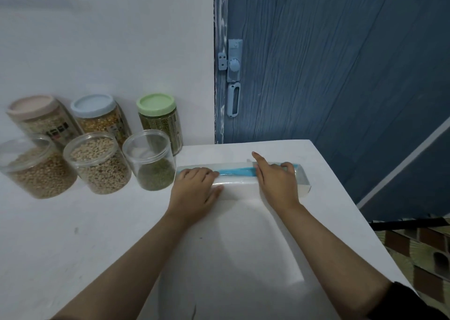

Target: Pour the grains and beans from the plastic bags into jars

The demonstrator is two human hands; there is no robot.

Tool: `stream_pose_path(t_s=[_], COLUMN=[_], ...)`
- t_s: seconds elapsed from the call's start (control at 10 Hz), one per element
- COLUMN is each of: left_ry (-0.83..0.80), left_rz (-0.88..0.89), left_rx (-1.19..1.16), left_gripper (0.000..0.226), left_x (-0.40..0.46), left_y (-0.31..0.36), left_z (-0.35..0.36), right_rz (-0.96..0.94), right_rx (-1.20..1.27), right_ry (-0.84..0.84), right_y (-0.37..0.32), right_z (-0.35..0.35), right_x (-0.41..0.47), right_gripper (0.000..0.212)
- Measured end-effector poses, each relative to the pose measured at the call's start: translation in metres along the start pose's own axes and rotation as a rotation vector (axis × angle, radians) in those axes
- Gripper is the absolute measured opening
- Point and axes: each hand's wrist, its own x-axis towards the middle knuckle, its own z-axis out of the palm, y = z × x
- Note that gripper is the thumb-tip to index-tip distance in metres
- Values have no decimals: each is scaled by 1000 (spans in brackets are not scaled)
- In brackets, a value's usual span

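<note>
- On the white table, near its far right edge, lies a long box with a blue strip, seemingly a roll of plastic bags or film; both hands rest on it.
- Left hand: fingers curled over the box's left end, holding it down.
- Right hand: index finger extended, remaining fingers wrapped over the far edge.
- Step, as judged: drawing out a sheet or bag; no pouring is under way.
- Next move likely requires steadying the box while pulling.
- Three open jars and three lidded jars stand at the left, all holding grains or beans.
- Jar labels are illegible.
</note>
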Motion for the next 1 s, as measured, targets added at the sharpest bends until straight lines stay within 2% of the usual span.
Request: stream_pose_path(t_s=[0.1, 0.3, 0.4, 0.6, 0.7, 1.0], left_ry=[-22, -247, -322, -383, -406, -369], left_rz=[-24, -78, -93, -109, -111, -208], left_rx=[28, 71, 70, 161, 196, 88], left_gripper=[51, 51, 54, 61, 64, 69], left_x=[18, 59, 74, 90, 89, 80], left_y=[-1, -8, -19, -29, -27, -17], left_z=[4, 7, 10, 9, 7, -5], right_rz=[45, 59, 6, -90, -151, -108], right_rx=[-34, 90, 126, -34, -123, -108], right_ry=[-123, -64, -89, -150, -190, -238], right_y=[-3, 12, 12, 8, 9, 0], right_z=[1, 23, 25, 29, 29, 16], right_x=[20, 58, 66, 71, 66, 64], right_gripper=[52, 43, 42, 52, 73, 59])
